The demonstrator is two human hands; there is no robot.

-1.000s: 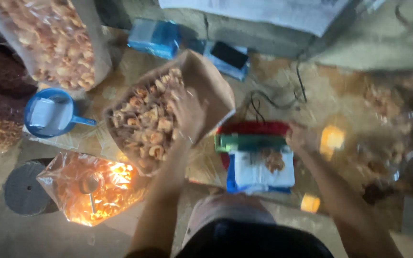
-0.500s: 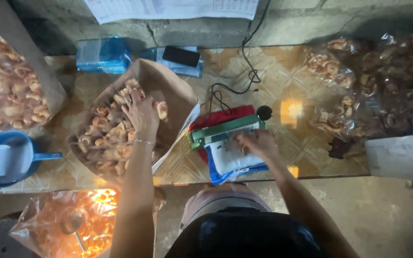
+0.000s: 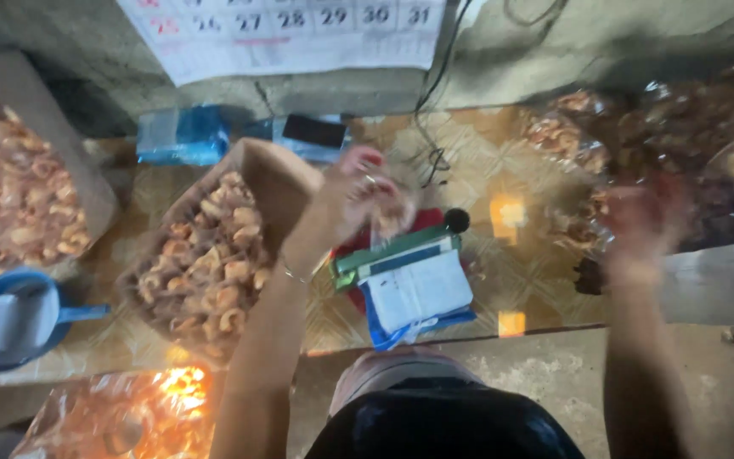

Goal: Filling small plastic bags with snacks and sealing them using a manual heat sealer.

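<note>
Left hand (image 3: 352, 197) fingers curled together, pinching a few crackers (image 3: 392, 214) over the red-green sealer (image 3: 394, 253); right hand (image 3: 643, 223) raised and blurred near the bags (image 3: 588, 161) on the right, cannot tell its fingers. White-blue pouch (image 3: 418, 297) lies on the sealer's near side. Open tray (image 3: 214, 255) of crackers sits just left of the left arm, blue scoop (image 3: 10, 319) further left, calendar (image 3: 290, 34) on the wall
</note>
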